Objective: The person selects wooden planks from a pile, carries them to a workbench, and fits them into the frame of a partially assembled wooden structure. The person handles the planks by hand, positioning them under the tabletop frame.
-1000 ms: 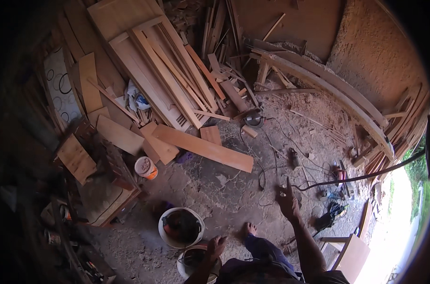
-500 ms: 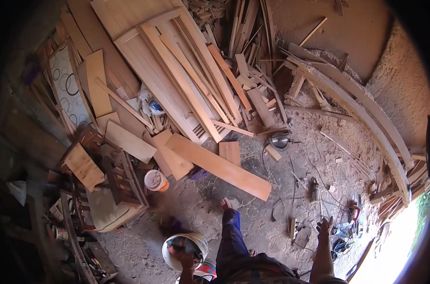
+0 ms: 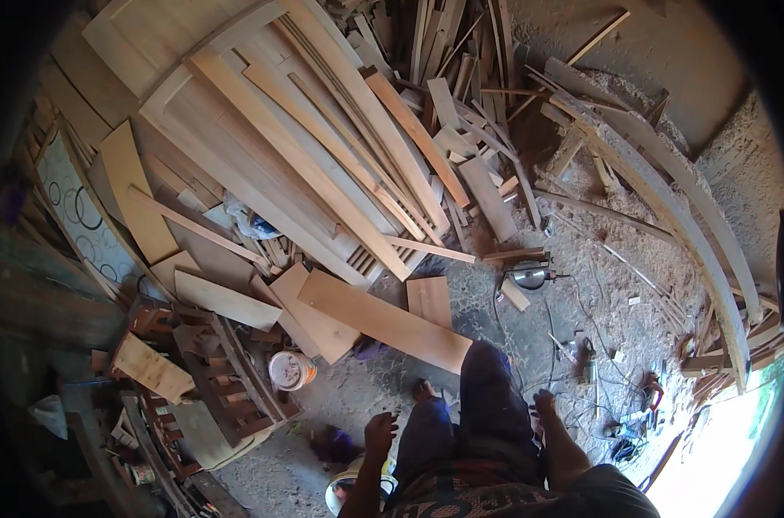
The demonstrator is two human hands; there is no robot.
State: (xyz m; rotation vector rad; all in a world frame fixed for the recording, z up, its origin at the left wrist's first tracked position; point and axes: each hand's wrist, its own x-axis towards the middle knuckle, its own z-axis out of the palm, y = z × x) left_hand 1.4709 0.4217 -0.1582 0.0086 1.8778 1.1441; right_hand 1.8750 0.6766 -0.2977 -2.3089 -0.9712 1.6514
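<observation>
looks like stepping near long board (image 3: 387, 323) | left hand (image 3: 380, 432), right hand (image 3: 544, 406) hanging, can't tell grip | anything lower's needing bending

Dim interior under uneven daylight, which enters at lower right through an opening (image 3: 720, 442) overexposed to near-white. Illumination is moderate and soft across the pale boards (image 3: 301, 164) in the upper middle and falls off toward the left, where detail sinks into shadow. The trousers (image 3: 495, 401) register largely dark. Fisheye distortion bows the long beam (image 3: 655, 186) near the right rim; black vignetting encloses the field.
</observation>
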